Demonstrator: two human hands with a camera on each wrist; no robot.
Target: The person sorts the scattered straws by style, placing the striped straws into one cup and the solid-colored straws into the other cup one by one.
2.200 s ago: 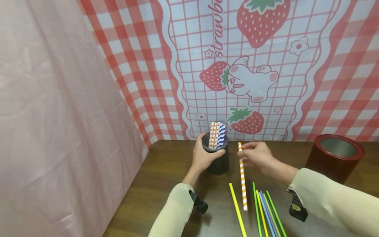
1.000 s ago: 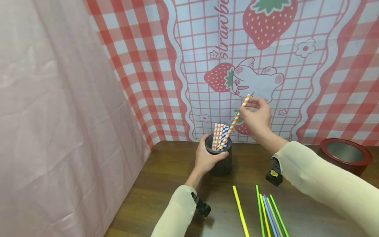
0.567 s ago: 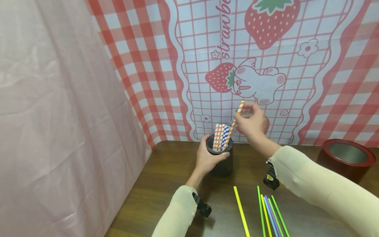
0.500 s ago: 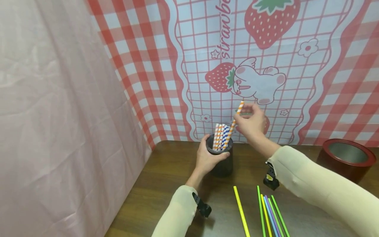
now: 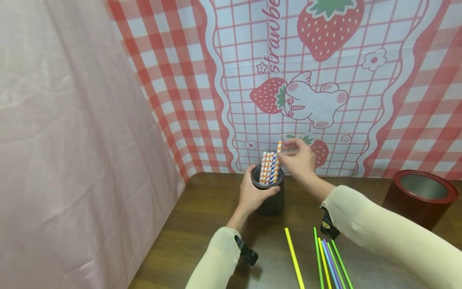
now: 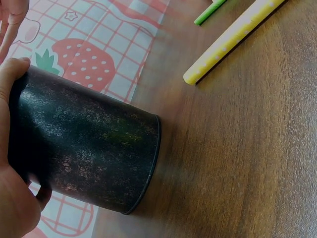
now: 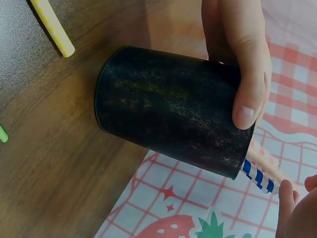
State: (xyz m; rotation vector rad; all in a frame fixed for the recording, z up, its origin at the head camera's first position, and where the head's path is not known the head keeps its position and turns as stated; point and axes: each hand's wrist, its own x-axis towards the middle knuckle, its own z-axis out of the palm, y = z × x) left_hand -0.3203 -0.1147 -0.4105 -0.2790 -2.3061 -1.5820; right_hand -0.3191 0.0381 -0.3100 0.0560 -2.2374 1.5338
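Left hand (image 5: 251, 193): gripping the black cup (image 5: 268, 197) near its rim, thumb curling round the front, fingers wrapping the far side; standing the cup upright on the table (image 5: 202, 212).
Right hand (image 5: 296, 159): pinching the top of the orange striped straw (image 5: 277, 160) between thumb and fingertips, hovering just above and to the right of the cup mouth.
Orange striped straw: standing nearly upright under the right hand, lower end sitting inside the cup, upper end poking out above the others.
Striped straws (image 5: 268, 167): bunching together in the cup, orange-and-white and blue-and-white, leaning just left of the right hand's fingers.
Yellow straw (image 5: 294, 257): lying flat on the table, below the right forearm, well apart from both hands.
Coloured straws (image 5: 330, 263): lying side by side just right of the yellow one, green, yellow and purple, under the right sleeve (image 5: 390, 237).
Red tin (image 5: 419, 197): standing open far off to the right of the right hand.
Strawberry cloth (image 5: 325, 80): hanging behind both hands.
Pink sheet (image 5: 72, 140): hanging to the left of the left hand.
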